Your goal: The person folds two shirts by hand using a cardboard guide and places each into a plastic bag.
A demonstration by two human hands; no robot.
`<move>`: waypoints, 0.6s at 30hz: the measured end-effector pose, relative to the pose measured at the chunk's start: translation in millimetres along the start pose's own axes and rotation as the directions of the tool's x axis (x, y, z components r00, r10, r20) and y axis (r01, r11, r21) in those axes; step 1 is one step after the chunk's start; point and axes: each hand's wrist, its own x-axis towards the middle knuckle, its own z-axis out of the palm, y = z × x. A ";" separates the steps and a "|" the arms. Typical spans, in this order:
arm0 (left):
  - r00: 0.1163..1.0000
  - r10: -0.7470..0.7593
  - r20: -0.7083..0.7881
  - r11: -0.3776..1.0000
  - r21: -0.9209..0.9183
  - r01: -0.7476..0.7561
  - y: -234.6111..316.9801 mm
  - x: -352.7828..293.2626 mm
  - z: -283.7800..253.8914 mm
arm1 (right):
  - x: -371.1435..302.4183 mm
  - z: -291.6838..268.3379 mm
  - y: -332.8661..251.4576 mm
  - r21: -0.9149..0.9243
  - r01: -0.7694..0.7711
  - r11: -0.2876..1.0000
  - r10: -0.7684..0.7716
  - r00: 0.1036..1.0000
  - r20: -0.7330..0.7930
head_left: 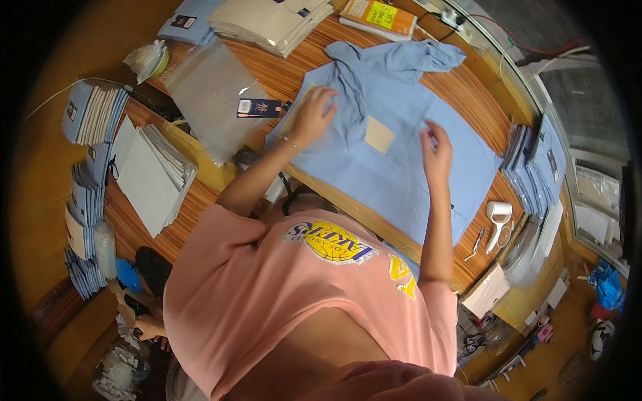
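A light blue shirt lies spread on the wood-grain table, its sleeves bunched toward the far side. A beige card-like piece shows on the middle of the cloth. My left hand is over the shirt's left side, fingers apart, next to the gathered sleeve; whether it touches the cloth I cannot tell. Over the right part of the shirt, my right hand has its fingers loosely bent and apart, with nothing in them. A dark hang tag lies left of my left hand on a clear plastic bag.
Stacks of packed folded shirts stand at the left and right. White sheets lie left, beige packages at the far edge. A white lint roller and small snips lie near right. Another person's hand shows lower left.
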 end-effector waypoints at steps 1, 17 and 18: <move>0.985 -0.156 0.068 0.984 -0.078 0.161 -12.8 -0.6 -7.0 | 33.0 26.2 -19.1 0.043 0.132 0.990 -0.135 0.985 0.103; 0.941 -0.064 0.331 0.992 -0.083 0.097 -55.6 -1.5 -19.5 | 272.5 110.6 21.2 0.178 0.080 0.981 -0.110 0.980 0.167; 0.933 -0.083 0.350 0.992 -0.061 0.111 -53.6 1.1 -18.4 | 270.7 100.5 27.8 0.249 0.114 0.962 -0.141 0.986 0.091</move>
